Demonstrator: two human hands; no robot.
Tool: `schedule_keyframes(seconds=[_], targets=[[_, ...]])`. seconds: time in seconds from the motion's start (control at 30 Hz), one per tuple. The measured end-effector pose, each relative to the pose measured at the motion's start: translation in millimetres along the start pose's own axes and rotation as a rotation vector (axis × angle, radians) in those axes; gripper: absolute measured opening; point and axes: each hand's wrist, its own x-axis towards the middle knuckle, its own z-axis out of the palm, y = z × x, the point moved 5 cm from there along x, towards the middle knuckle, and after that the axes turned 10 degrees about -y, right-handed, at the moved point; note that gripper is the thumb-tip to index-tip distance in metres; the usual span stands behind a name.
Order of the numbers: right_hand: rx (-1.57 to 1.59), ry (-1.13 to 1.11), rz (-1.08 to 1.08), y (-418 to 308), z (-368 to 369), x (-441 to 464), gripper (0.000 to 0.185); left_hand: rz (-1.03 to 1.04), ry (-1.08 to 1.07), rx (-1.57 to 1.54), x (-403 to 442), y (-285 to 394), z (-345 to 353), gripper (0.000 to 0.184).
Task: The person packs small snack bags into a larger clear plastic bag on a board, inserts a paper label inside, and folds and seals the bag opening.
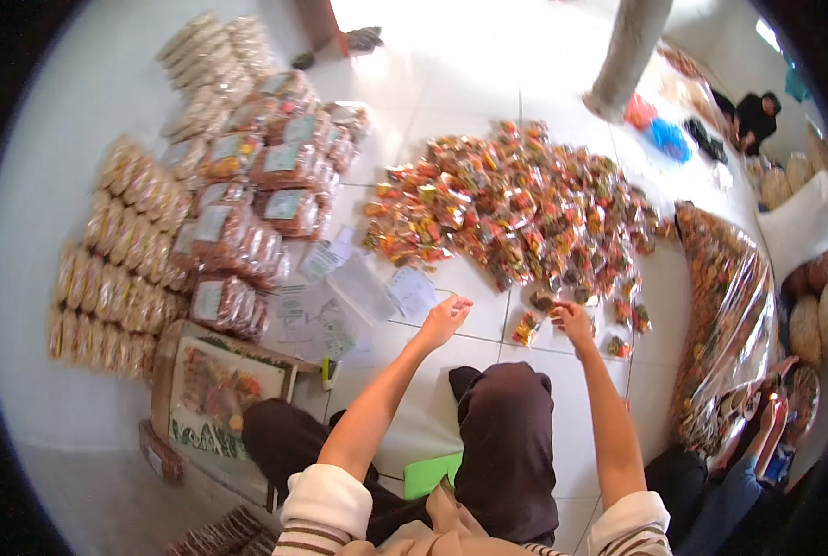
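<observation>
The fingers of the right hand (575, 324) curl narrowly just beside a crinkly clear packet (526, 330) on the tiled floor (477, 350); those of the left hand (444, 321) nearly meet; any grip cannot be told. Beyond lie heaped glossy packets (525, 208), loose papers (412, 292), wrapped bundles (252, 250) with pale labels (212, 222), print illegible

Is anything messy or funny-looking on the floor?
Yes, a bit: papers lie scattered at odd angles between the big pile of packets and the stacked bundles, so they look untidy. One small packet lies apart from the pile, near the right hand. I see nothing clearly broken.
</observation>
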Motion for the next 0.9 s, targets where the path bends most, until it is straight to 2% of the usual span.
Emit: schedule_keyframes(seconds=[0.07,0.1,0.13,0.17,0.2,0.23,0.27,0.3,0.4,0.43,0.5,0.57,0.63,0.67,0.73,0.8,0.83,0.9], targets=[[0.091,0.032,0.118,50.0,39.0,-43.5,0.025,-0.186,-0.039,-0.054,-46.3,-23.1,16.7,0.024],[-0.038,0.172,0.202,83.8,-60.6,2.4,0.028,-0.141,-0.110,-0.174,65.8,-41.3,100.6,0.024],[-0.125,0.229,0.220,128.8,-34.9,-1.0,0.033,-0.166,-0.105,-0.173,50.5,-68.6,110.0,0.022],[-0.235,0.312,0.166,143.7,-33.5,35.0,0.039,-0.116,-0.069,-0.165,77.8,-79.0,106.6,0.021],[-0.217,0.299,0.200,151.3,-13.8,35.6,0.039,-0.146,-0.048,-0.131,74.7,-94.9,112.4,0.029],[-0.085,0.398,0.216,152.0,-5.9,28.7,0.047,-0.176,-0.069,-0.145,72.6,-97.8,129.4,0.029],[0.038,0.513,0.192,138.3,-12.3,41.5,0.056,-0.153,0.073,0.044,89.1,-81.3,130.2,0.035],[0.030,0.512,0.216,136.8,-10.1,45.8,0.056,-0.152,0.207,0.233,89.3,-70.6,134.5,0.042],[-0.010,0.614,0.241,122.7,-12.2,65.5,0.073,-0.142,0.237,0.349,111.3,-58.0,158.4,0.052],[-0.018,0.606,0.256,118.2,-9.9,74.5,0.073,-0.158,0.232,0.342,117.5,-53.9,158.5,0.052],[-0.300,0.635,0.487,115.7,-9.3,83.8,0.074,-0.182,0.068,0.425,129.8,-52.3,169.5,0.056],[-0.344,0.659,0.561,116.0,-5.6,85.1,0.071,-0.167,0.100,0.407,133.6,-56.5,170.7,0.056],[0.199,0.604,0.283,115.4,3.2,84.0,0.061,-0.143,0.141,0.402,134.1,-56.2,164.6,0.055],[0.203,0.597,0.277,111.4,6.5,80.7,0.061,-0.190,0.111,0.313,134.5,-60.2,158.8,0.055],[0.465,0.547,0.160,84.3,16.7,70.2,0.050,-0.230,0.093,0.235,134.1,-64.3,139.9,0.055],[0.490,0.452,0.082,55.0,20.0,64.9,0.045,-0.038,0.050,0.106,134.8,-59.4,111.5,0.051],[0.506,0.363,0.015,36.6,24.5,64.6,0.040,-0.028,0.072,0.126,129.6,-39.0,84.8,0.051],[0.539,0.273,-0.103,-3.8,27.0,59.5,0.038,-0.225,-0.106,-0.145,111.4,-8.4,49.7,0.048]])
